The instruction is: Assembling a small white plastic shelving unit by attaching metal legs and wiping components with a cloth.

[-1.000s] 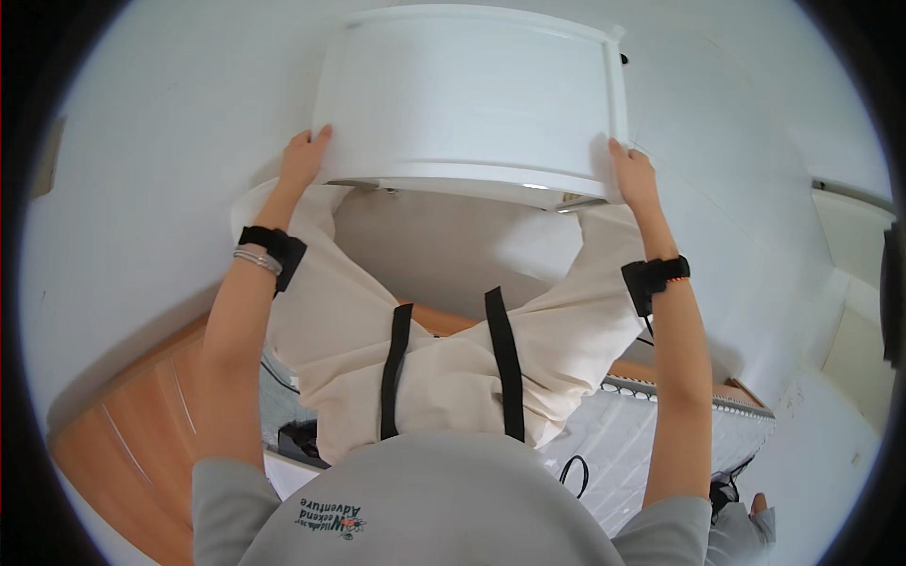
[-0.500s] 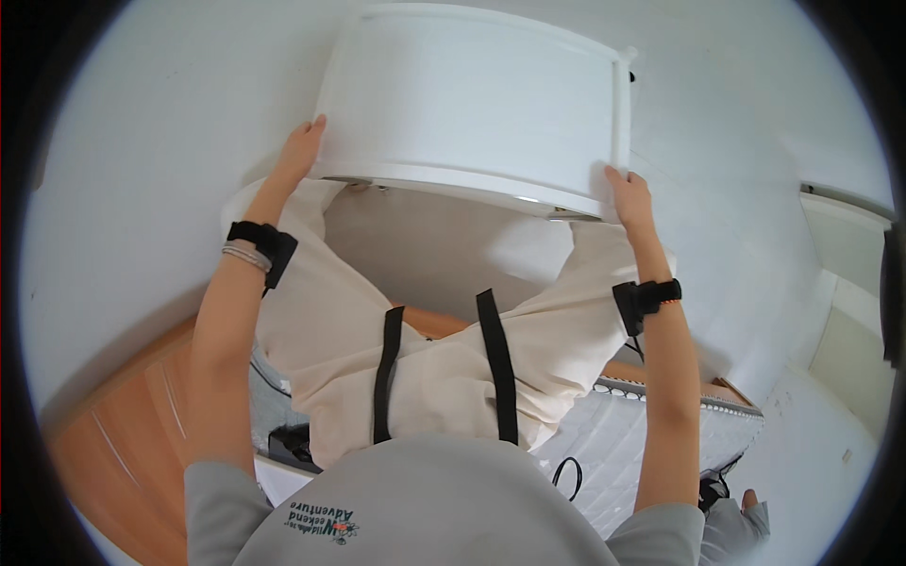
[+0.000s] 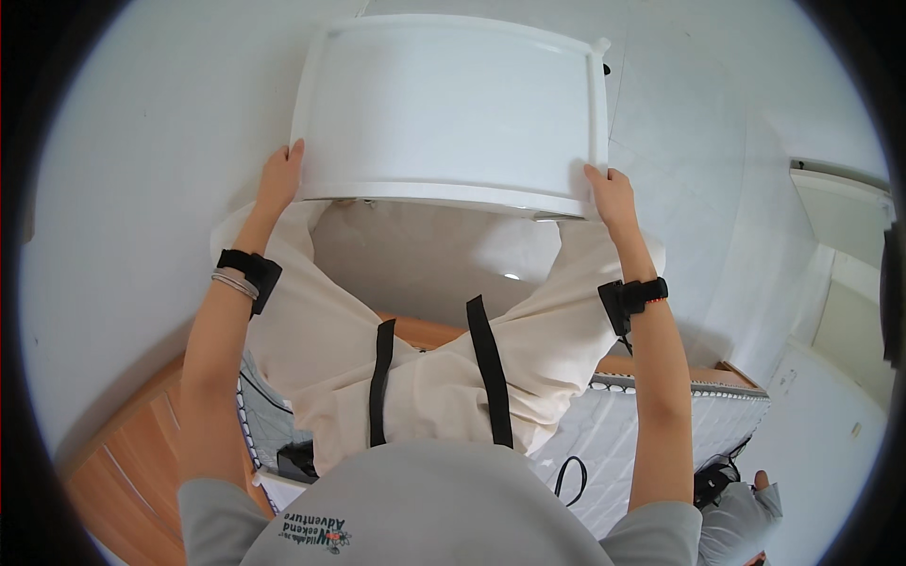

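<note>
Both hands grasp a wide white moulded-plastic panel [image 3: 453,108] at twelve o'clock, left hand [image 3: 276,181] and right hand [image 3: 612,195] pinching opposite lower corners, probably to keep it level.

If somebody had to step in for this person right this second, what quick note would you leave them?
Left hand: grip on the left lower edge of the white cabinet door.
Right hand: grip on the door's right lower edge.
The door is lifted overhead, swung up against the white wall. A cream cloth bag with black straps hangs between the forearms, its top under the door's lower edge.
Done: door is raised, both hands on it, bag is up at the opening.
Left: whether the bag is properly seated inside cannot be seen. I would keep both hands on the door until that is checked.
</note>
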